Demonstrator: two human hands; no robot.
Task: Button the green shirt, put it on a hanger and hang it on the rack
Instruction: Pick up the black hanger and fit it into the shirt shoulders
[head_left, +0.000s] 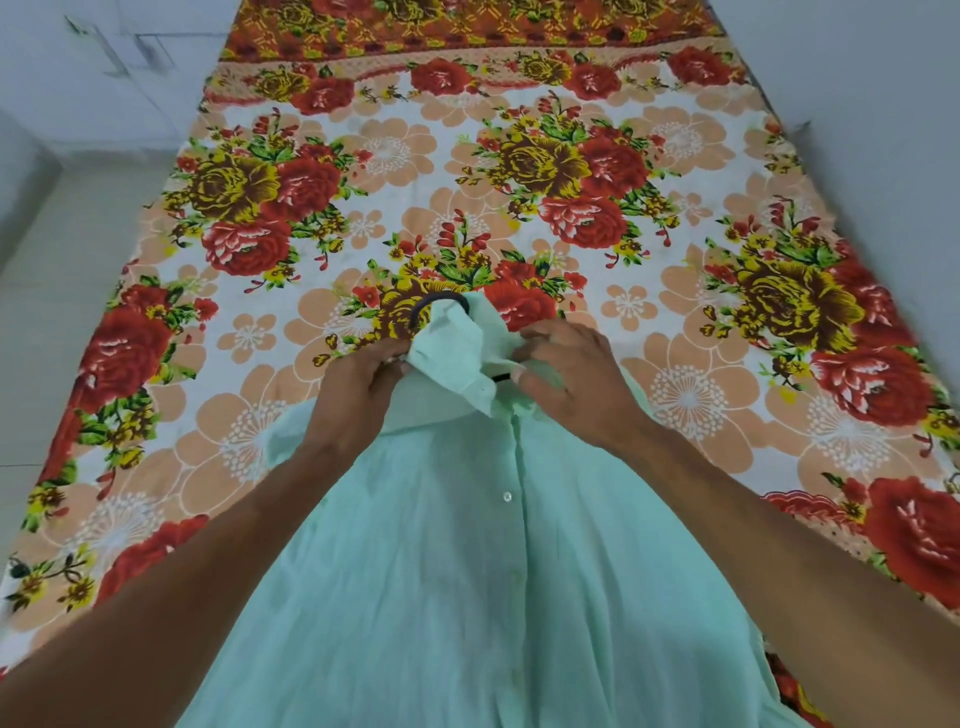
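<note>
The light green shirt (441, 561) lies front up on the bed, its collar pointing away from me, with a white button (507, 497) showing on the closed placket. A dark hanger hook (439, 304) sticks out beyond the collar; the hanger's body is hidden inside the shirt, apart from a short dark piece near my right thumb. My left hand (358, 384) grips the left side of the collar. My right hand (571, 379) pinches the collar's right side.
A bed with a red, yellow and peach floral sheet (519, 171) fills the view. Pale floor tiles (57, 270) run along its left edge, and a plain wall (872, 104) stands at the right. No rack is visible.
</note>
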